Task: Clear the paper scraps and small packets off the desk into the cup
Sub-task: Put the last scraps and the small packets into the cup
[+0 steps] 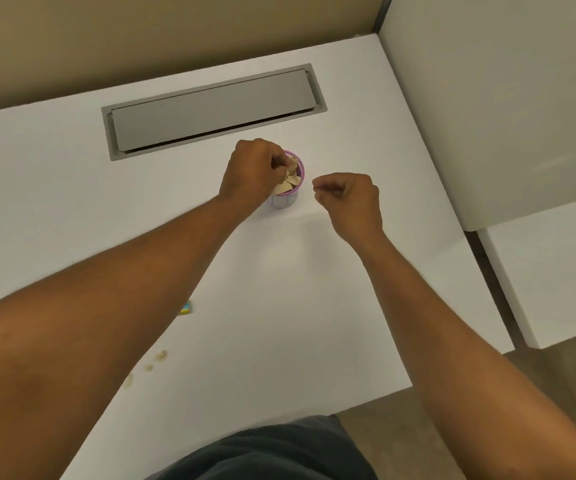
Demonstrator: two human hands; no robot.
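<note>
A small cup (pixel 284 199) with a purple rim stands near the middle of the white desk (pixel 279 306). Tan paper scraps (pixel 291 180) fill it to the brim. My left hand (pixel 253 174) is over the cup's left side, its fingers pinched on a tan scrap at the rim. My right hand (pixel 348 199) hovers just right of the cup, fingers curled in, nothing visible in it. A small yellow and blue packet (pixel 186 308) peeks out beside my left forearm. A few tan crumbs (pixel 160 356) lie near the desk's front left.
A grey cable hatch (pixel 210 110) is set into the desk behind the cup. A white partition (pixel 487 116) rises on the right, with a second white surface (pixel 549 282) beyond a gap. A tan wall runs along the back.
</note>
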